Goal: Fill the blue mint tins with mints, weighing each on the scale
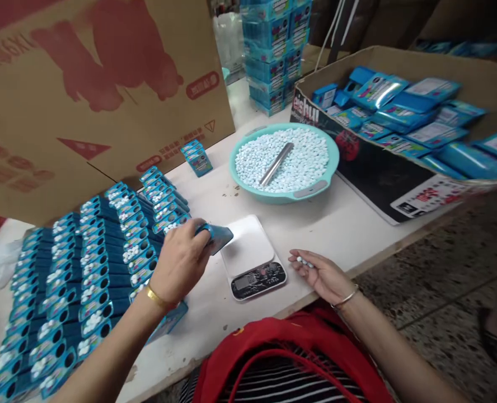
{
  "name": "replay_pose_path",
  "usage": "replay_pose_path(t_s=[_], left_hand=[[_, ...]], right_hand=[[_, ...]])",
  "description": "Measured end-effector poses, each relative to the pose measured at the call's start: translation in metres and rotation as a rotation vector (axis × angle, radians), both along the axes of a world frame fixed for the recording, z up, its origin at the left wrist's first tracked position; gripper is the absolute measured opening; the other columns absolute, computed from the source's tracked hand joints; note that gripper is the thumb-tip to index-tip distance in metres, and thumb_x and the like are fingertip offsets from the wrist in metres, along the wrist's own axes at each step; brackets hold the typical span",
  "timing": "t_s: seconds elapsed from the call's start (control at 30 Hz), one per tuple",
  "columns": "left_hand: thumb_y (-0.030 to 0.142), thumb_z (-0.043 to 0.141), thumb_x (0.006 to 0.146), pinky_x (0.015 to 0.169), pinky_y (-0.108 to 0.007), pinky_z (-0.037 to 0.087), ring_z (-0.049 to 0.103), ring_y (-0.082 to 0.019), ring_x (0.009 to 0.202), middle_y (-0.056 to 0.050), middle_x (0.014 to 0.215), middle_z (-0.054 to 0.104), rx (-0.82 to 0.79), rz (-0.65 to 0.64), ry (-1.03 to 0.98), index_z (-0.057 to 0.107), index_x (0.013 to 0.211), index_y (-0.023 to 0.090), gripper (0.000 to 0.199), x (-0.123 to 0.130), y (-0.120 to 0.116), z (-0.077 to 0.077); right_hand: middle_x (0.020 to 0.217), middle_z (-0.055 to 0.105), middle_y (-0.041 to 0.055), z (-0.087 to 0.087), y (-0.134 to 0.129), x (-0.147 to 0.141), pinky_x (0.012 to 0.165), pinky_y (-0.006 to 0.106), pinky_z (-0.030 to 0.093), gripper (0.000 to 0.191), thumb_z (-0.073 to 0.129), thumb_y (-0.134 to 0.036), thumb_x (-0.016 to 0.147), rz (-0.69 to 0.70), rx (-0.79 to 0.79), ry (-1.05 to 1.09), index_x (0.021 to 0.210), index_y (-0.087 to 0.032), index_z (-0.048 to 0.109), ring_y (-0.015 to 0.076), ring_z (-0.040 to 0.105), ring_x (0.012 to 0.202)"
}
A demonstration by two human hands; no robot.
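My left hand [185, 254] grips a small blue carton [220, 238], tilted at the left edge of the white kitchen scale [248, 243]. To the right of the scale, my right hand [322, 275] is turned palm up with its fingers curled. A few small pale candies [305, 262] lie in those fingers. Beyond the scale stands a turquoise basin [288, 195] full of the same pale candies, with a metal scoop [276, 164] resting on top. Rows of upright blue cartons [99, 263] fill the table's left side, many with pale candies showing at their tops.
A large brown cardboard box [106, 84] rises behind the rows. Several blue cartons [197, 159] stand apart near it. Wrapped stacks of blue cartons [273, 56] are at the back. On the right, an open cardboard box [357, 162] holds many blue packs [416, 115].
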State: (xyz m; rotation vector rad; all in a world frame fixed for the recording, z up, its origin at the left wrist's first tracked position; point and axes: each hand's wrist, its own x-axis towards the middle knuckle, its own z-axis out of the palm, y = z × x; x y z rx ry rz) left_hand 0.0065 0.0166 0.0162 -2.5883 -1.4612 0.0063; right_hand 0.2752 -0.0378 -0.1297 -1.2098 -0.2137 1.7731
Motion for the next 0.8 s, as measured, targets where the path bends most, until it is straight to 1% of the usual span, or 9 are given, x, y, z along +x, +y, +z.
replay_pose_path(t_s=[0.07, 0.13, 0.23, 0.33, 0.43, 0.53, 0.6, 0.7, 0.8], left_hand=[[0.033, 0.041, 0.093, 0.065, -0.033, 0.044, 0.057, -0.017, 0.073, -0.009, 0.098, 0.059, -0.092, -0.078, 0.037, 0.060, 0.085, 0.017, 0.026, 0.023, 0.004, 0.000], [0.033, 0.041, 0.093, 0.060, -0.030, 0.043, 0.056, -0.014, 0.065, -0.007, 0.091, 0.060, -0.155, -0.138, 0.095, 0.060, 0.085, 0.017, 0.026, 0.042, 0.011, -0.007], [0.032, 0.042, 0.093, 0.059, -0.029, 0.043, 0.058, -0.014, 0.065, -0.007, 0.090, 0.060, -0.216, -0.199, 0.153, 0.061, 0.085, 0.017, 0.025, 0.058, 0.020, -0.020], [0.032, 0.045, 0.091, 0.065, -0.031, 0.046, 0.061, -0.017, 0.074, -0.009, 0.098, 0.061, -0.246, -0.253, 0.103, 0.061, 0.089, 0.017, 0.023, 0.059, 0.025, -0.021], [0.040, 0.049, 0.090, 0.075, -0.034, 0.049, 0.061, -0.020, 0.088, -0.010, 0.110, 0.060, -0.216, -0.276, -0.110, 0.058, 0.102, 0.017, 0.028, 0.046, 0.024, -0.005], [0.045, 0.049, 0.089, 0.076, -0.032, 0.050, 0.061, -0.018, 0.086, -0.007, 0.101, 0.063, -0.158, -0.143, -0.328, 0.057, 0.102, 0.018, 0.031, 0.023, 0.019, 0.015], [0.046, 0.050, 0.088, 0.071, -0.031, 0.051, 0.061, -0.017, 0.081, -0.005, 0.091, 0.064, -0.130, -0.032, -0.405, 0.059, 0.097, 0.020, 0.029, 0.005, 0.014, 0.024], [0.046, 0.053, 0.086, 0.066, -0.030, 0.052, 0.061, -0.016, 0.075, -0.002, 0.085, 0.064, -0.134, 0.086, -0.464, 0.060, 0.096, 0.024, 0.025, -0.021, 0.005, 0.025], [0.047, 0.054, 0.085, 0.065, -0.030, 0.052, 0.061, -0.015, 0.071, -0.001, 0.081, 0.065, -0.167, 0.160, -0.497, 0.061, 0.096, 0.025, 0.025, -0.041, -0.003, 0.015]], right_hand=[[0.080, 0.066, 0.0058, 0.003, -0.005, 0.002, 0.054, 0.021, 0.046, 0.022, 0.080, -0.027, 0.060, 0.005, 0.016, 0.006, 0.076, -0.016, 0.070, 0.0113, 0.057, 0.066], [0.079, 0.065, 0.0057, 0.005, -0.009, 0.006, 0.055, 0.021, 0.046, 0.023, 0.080, -0.025, 0.061, 0.012, 0.030, 0.004, 0.079, -0.015, 0.070, 0.0106, 0.057, 0.065], [0.079, 0.065, 0.0049, 0.006, -0.015, 0.011, 0.057, 0.021, 0.046, 0.024, 0.078, -0.025, 0.064, 0.016, 0.023, 0.009, 0.083, -0.015, 0.070, 0.0095, 0.056, 0.064], [0.081, 0.065, 0.0051, 0.007, -0.018, 0.015, 0.059, 0.020, 0.047, 0.024, 0.079, -0.025, 0.064, 0.005, -0.003, 0.021, 0.084, -0.015, 0.069, 0.0089, 0.056, 0.065], [0.082, 0.066, 0.0062, 0.009, -0.019, 0.018, 0.058, 0.020, 0.046, 0.024, 0.080, -0.025, 0.062, 0.009, -0.018, 0.005, 0.080, -0.013, 0.069, 0.0094, 0.057, 0.067], [0.080, 0.065, 0.0051, 0.012, -0.017, 0.020, 0.058, 0.021, 0.046, 0.023, 0.079, -0.025, 0.064, 0.041, -0.025, -0.038, 0.081, -0.014, 0.069, 0.0101, 0.057, 0.067], [0.079, 0.064, 0.0042, 0.015, -0.015, 0.019, 0.057, 0.021, 0.045, 0.024, 0.079, -0.026, 0.065, 0.082, -0.022, -0.053, 0.083, -0.014, 0.069, 0.0097, 0.056, 0.066], [0.077, 0.065, 0.0036, 0.017, -0.012, 0.015, 0.052, 0.020, 0.041, 0.029, 0.079, -0.030, 0.065, 0.157, -0.002, -0.070, 0.086, -0.014, 0.068, 0.0082, 0.054, 0.061], [0.074, 0.065, 0.0033, 0.021, -0.009, 0.009, 0.049, 0.020, 0.036, 0.032, 0.079, -0.036, 0.064, 0.216, 0.029, -0.117, 0.084, -0.013, 0.068, 0.0070, 0.052, 0.057]])
